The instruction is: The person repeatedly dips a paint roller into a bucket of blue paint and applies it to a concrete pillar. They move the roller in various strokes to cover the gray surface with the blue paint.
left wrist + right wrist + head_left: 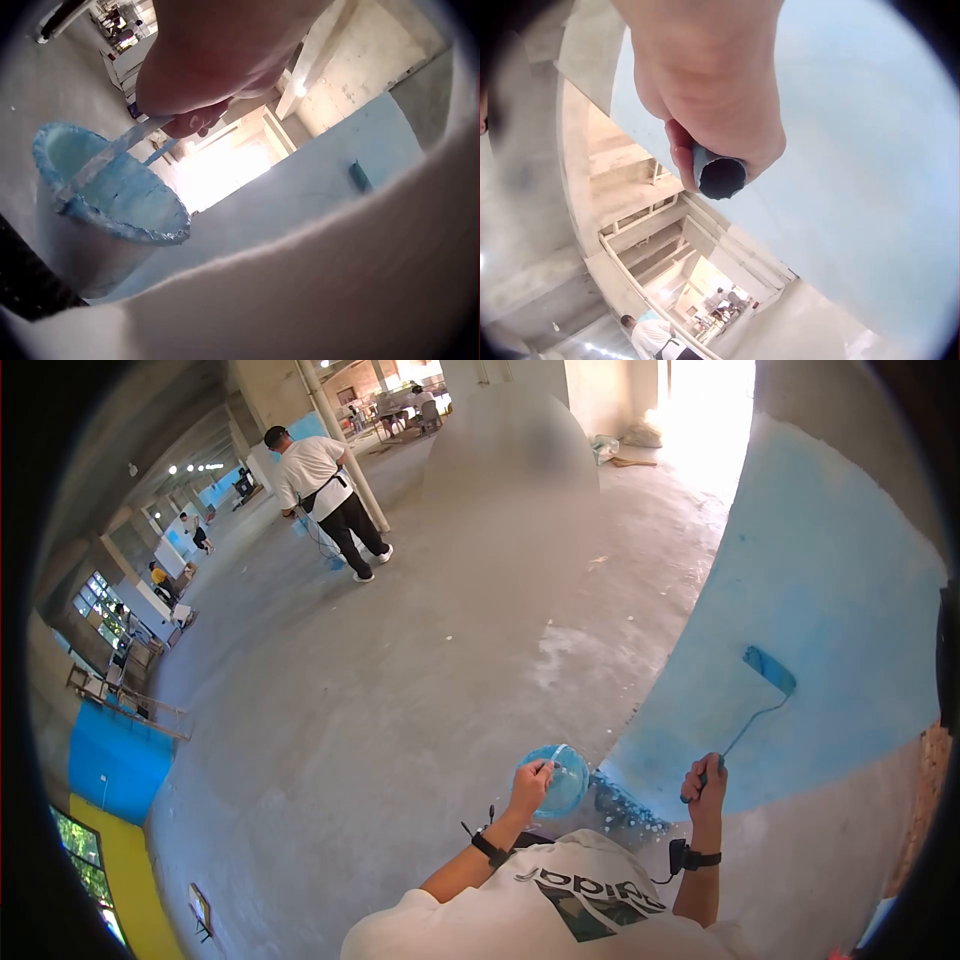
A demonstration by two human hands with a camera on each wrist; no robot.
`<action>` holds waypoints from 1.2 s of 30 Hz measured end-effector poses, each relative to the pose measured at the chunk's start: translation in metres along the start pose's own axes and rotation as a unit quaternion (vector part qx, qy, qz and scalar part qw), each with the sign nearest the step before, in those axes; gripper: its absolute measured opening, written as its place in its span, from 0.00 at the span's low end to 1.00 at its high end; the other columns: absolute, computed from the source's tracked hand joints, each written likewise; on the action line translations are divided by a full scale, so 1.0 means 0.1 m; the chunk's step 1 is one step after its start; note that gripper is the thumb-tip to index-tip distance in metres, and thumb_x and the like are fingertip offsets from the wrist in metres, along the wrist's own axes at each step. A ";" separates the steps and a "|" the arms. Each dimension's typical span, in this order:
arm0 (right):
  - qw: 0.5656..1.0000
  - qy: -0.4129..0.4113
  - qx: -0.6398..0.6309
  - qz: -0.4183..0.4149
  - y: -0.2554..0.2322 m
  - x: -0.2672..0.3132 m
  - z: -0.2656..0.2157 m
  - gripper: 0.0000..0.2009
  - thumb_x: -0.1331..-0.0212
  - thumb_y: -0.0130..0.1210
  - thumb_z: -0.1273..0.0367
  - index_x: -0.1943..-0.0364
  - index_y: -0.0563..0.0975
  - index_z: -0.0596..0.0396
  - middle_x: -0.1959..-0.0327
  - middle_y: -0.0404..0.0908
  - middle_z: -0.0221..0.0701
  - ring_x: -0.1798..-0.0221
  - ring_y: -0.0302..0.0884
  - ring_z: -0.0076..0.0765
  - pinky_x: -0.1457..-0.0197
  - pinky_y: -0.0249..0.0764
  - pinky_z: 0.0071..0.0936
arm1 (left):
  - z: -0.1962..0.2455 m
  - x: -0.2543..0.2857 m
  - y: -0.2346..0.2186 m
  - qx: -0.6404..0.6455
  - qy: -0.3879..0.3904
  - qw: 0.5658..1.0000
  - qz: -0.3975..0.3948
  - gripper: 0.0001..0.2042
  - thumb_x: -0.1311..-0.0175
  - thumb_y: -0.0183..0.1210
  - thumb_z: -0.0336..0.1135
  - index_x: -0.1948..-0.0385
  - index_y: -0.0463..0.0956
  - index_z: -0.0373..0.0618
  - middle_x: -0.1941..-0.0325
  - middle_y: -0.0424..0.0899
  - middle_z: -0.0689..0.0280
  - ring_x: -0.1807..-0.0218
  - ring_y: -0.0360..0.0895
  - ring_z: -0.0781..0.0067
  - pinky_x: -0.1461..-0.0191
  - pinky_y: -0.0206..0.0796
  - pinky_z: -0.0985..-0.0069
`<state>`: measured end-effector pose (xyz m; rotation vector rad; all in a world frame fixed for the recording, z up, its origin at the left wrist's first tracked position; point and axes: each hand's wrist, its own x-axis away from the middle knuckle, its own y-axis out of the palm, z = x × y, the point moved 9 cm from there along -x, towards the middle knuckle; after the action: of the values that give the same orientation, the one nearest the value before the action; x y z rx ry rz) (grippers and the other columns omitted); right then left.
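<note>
My left hand [531, 788] grips the handle of a paint bucket [572, 788], which hangs beside my body. In the left wrist view the bucket [97, 255] is tilted, its rim crusted with blue paint and pale blue paint inside. With my right hand [706, 784] I hold the handle of a paint roller [770, 671], its blue sleeve up against the light blue wall [850, 600]. The right wrist view looks at the hollow end of the roller handle [721, 178], with my right hand [712, 112] wrapped round it; the roller's sleeve is hidden there.
Dark blue paint splashes [622, 805] mark the foot of the wall. Concrete floor [400, 690] stretches away to the left. A person [325, 490] in a white shirt stands farther off near a pole [345, 445]. A small stool [200, 910] stands at the lower left.
</note>
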<state>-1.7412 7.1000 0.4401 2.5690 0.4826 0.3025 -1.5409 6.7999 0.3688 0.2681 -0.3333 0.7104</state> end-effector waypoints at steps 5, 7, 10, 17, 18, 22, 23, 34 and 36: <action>0.997 -0.047 0.059 0.011 0.39 -0.12 -0.58 0.20 0.28 0.49 0.54 0.75 0.66 0.49 0.87 0.60 0.21 0.89 0.53 0.18 0.88 0.48 0.21 | 0.07 -0.08 -0.08 0.004 0.019 1.000 -0.011 0.11 0.29 0.54 0.35 0.65 0.83 0.39 0.83 0.68 0.78 0.82 0.59 0.90 0.79 0.48 0.85; 0.995 -0.056 0.086 0.014 0.59 -0.18 -0.90 0.20 0.28 0.49 0.52 0.75 0.64 0.47 0.86 0.57 0.20 0.88 0.49 0.16 0.87 0.45 0.19 | 0.03 -0.15 -0.08 -0.016 0.024 0.999 -0.013 0.11 0.29 0.54 0.34 0.65 0.84 0.39 0.83 0.68 0.78 0.83 0.59 0.90 0.80 0.48 0.85; 0.994 -0.081 0.070 0.001 0.92 -0.19 -1.31 0.19 0.28 0.49 0.54 0.75 0.66 0.49 0.87 0.57 0.19 0.89 0.50 0.17 0.88 0.47 0.20 | -0.02 -0.16 -0.04 -0.025 0.028 0.999 -0.015 0.10 0.30 0.55 0.34 0.65 0.83 0.39 0.83 0.69 0.77 0.84 0.59 0.90 0.82 0.49 0.85; 0.988 -0.126 0.093 0.008 1.13 -0.18 -1.71 0.20 0.29 0.51 0.52 0.75 0.68 0.49 0.87 0.61 0.21 0.89 0.53 0.16 0.86 0.52 0.19 | -0.09 -0.20 0.00 -0.014 0.044 0.998 -0.035 0.10 0.29 0.54 0.33 0.64 0.82 0.37 0.83 0.68 0.76 0.85 0.58 0.89 0.83 0.49 0.85; 0.984 -0.138 0.115 0.023 1.00 -0.24 -1.60 0.21 0.29 0.51 0.51 0.75 0.68 0.49 0.87 0.62 0.21 0.88 0.54 0.16 0.86 0.53 0.19 | -0.12 -0.22 -0.01 -0.024 0.055 0.997 -0.040 0.10 0.29 0.53 0.33 0.64 0.81 0.37 0.83 0.68 0.75 0.86 0.57 0.89 0.83 0.49 0.85; 0.959 -0.148 0.228 0.080 0.64 -0.28 -1.14 0.19 0.28 0.49 0.55 0.76 0.67 0.49 0.88 0.65 0.22 0.90 0.57 0.18 0.86 0.55 0.20 | -0.12 -0.18 0.02 0.022 0.019 0.998 -0.054 0.10 0.29 0.53 0.32 0.65 0.81 0.36 0.84 0.67 0.75 0.85 0.58 0.88 0.83 0.49 0.85; 0.958 -0.149 0.228 0.085 0.57 -0.24 -1.08 0.19 0.28 0.49 0.55 0.76 0.67 0.49 0.88 0.65 0.22 0.90 0.57 0.18 0.86 0.55 0.20 | -0.06 -0.15 0.05 0.013 0.018 0.998 -0.056 0.10 0.29 0.53 0.32 0.65 0.81 0.36 0.84 0.67 0.75 0.85 0.58 0.88 0.83 0.48 0.84; 0.975 0.035 0.201 0.083 -0.24 0.23 0.06 0.19 0.29 0.51 0.55 0.77 0.67 0.48 0.87 0.64 0.21 0.88 0.58 0.17 0.85 0.55 0.20 | 0.16 -0.18 0.24 -0.030 0.040 0.994 -0.096 0.11 0.28 0.53 0.33 0.64 0.81 0.34 0.83 0.67 0.76 0.85 0.57 0.88 0.82 0.48 0.85; 0.978 0.038 0.194 0.059 -0.15 0.19 -0.05 0.19 0.29 0.51 0.55 0.77 0.67 0.48 0.87 0.63 0.21 0.88 0.57 0.17 0.85 0.54 0.20 | 0.25 -0.17 0.33 -0.019 0.032 0.994 -0.104 0.11 0.28 0.53 0.33 0.64 0.81 0.35 0.83 0.67 0.76 0.85 0.57 0.88 0.82 0.47 0.85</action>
<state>-1.7298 7.1214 0.4389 2.9830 0.4543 0.3808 -1.5802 6.8054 0.3891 0.2395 -0.2530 0.5061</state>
